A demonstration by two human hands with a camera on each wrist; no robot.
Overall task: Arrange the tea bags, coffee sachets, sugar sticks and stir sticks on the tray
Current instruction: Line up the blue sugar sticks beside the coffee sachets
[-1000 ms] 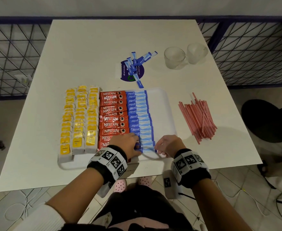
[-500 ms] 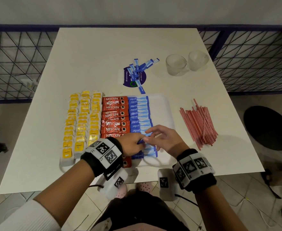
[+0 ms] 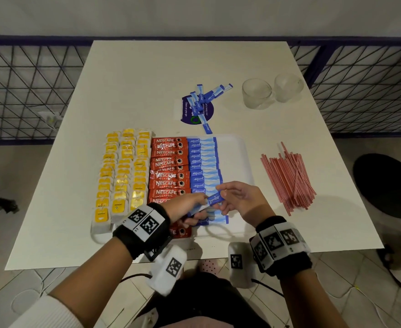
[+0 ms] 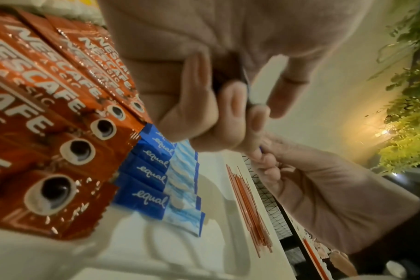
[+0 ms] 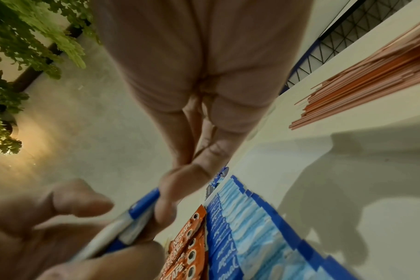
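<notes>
A white tray (image 3: pixel 241 159) holds rows of yellow tea bags (image 3: pixel 123 174), red coffee sachets (image 3: pixel 168 176) and a column of blue sugar sticks (image 3: pixel 204 159). Just above the near end of that column, my left hand (image 3: pixel 200 204) grips a small bundle of sugar sticks (image 5: pixel 132 214). My right hand (image 3: pixel 223 197) pinches the blue end of the top stick (image 3: pixel 213 200). Red stir sticks (image 3: pixel 289 178) lie in a pile on the table, right of the tray. The left wrist view shows the coffee sachets (image 4: pixel 60 113) and the sugar column (image 4: pixel 161 181) below my curled fingers.
Loose sugar sticks (image 3: pixel 203 100) lie on a purple sticker beyond the tray. Two glass cups (image 3: pixel 256 93) stand at the back right. The tray's right strip is bare white. A wire fence runs behind the table, and a black stool (image 3: pixel 389 183) stands to the right.
Both hands have lifted from the near end of the sugar column. They now hold sugar sticks between them, a little higher and farther up the tray.
</notes>
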